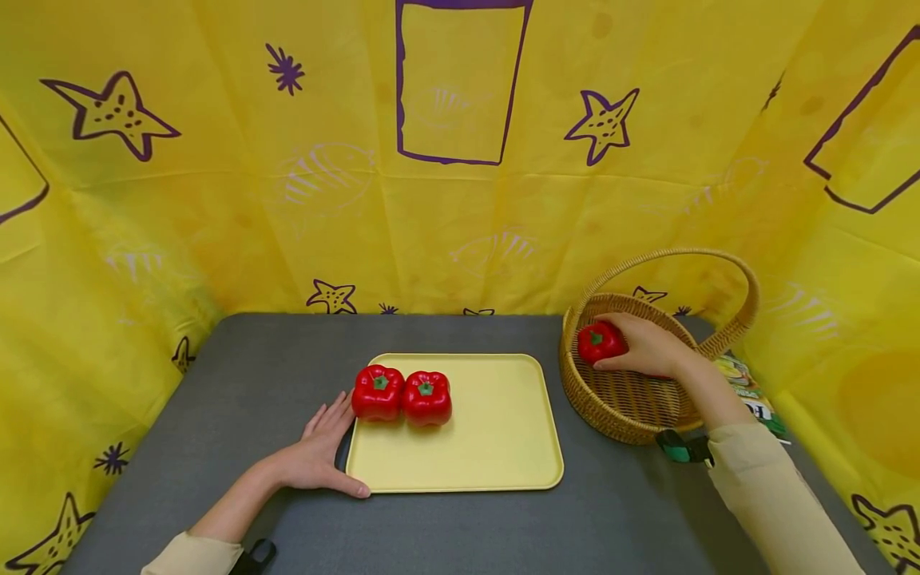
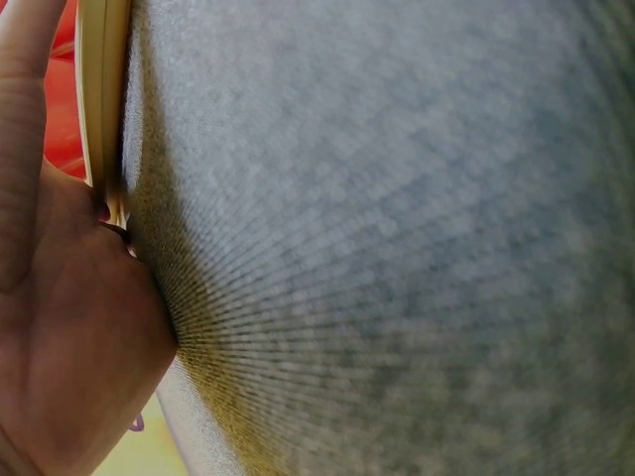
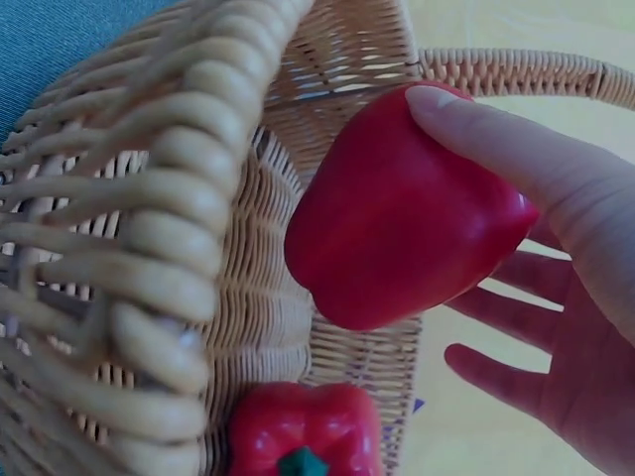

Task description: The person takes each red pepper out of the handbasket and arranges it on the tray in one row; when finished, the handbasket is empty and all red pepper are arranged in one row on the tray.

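Note:
My right hand (image 1: 647,345) reaches into a wicker basket (image 1: 591,399) and grips a red bell pepper (image 1: 600,343) between thumb and fingers. In the right wrist view that held pepper (image 3: 397,213) is above a second red pepper (image 3: 308,431) lying in the basket; my hand mostly hides the second one from the head view. My left hand (image 1: 316,451) rests spread on the table against the left edge of a pale yellow tray (image 1: 496,447), thumb near its front corner. Two red bell peppers, one left (image 1: 378,393) and one right (image 1: 427,398), sit side by side on the tray's left part.
The basket's tall handle (image 1: 672,252) arches over its opening. Partly hidden behind the basket, a printed packet (image 1: 751,391) lies on the grey table (image 1: 287,343). A yellow patterned cloth (image 1: 446,216) hangs around the back and sides.

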A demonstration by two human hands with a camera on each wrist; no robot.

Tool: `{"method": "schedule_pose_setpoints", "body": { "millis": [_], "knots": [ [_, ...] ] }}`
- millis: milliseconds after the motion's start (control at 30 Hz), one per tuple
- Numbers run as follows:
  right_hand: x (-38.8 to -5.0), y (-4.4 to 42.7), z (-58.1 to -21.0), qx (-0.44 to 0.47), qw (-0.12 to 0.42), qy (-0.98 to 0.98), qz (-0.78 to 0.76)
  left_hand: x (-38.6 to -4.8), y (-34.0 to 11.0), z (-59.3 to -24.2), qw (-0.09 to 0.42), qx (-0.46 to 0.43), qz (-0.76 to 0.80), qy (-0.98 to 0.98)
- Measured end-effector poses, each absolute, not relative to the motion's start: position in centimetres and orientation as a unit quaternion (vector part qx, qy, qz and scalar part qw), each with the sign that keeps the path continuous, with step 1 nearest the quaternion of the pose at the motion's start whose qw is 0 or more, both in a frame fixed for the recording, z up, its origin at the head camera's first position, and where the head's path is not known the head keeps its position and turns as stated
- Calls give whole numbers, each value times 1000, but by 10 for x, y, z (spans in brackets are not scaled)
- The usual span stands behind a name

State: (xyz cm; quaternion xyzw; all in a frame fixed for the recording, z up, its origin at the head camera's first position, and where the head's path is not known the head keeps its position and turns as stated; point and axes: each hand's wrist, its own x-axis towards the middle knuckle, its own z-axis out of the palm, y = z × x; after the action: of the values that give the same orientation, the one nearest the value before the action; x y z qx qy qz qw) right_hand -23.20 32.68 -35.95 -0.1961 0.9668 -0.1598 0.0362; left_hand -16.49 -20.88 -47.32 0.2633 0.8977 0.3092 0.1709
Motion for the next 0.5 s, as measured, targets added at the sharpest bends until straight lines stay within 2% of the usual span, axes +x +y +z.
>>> {"method": "schedule_pose_setpoints", "body": {
  "millis": [500],
  "knots": [
    [-212, 329, -364, -174, 18, 966, -193, -166, -210, -477, 166, 265, 310, 898]
  ]
}}
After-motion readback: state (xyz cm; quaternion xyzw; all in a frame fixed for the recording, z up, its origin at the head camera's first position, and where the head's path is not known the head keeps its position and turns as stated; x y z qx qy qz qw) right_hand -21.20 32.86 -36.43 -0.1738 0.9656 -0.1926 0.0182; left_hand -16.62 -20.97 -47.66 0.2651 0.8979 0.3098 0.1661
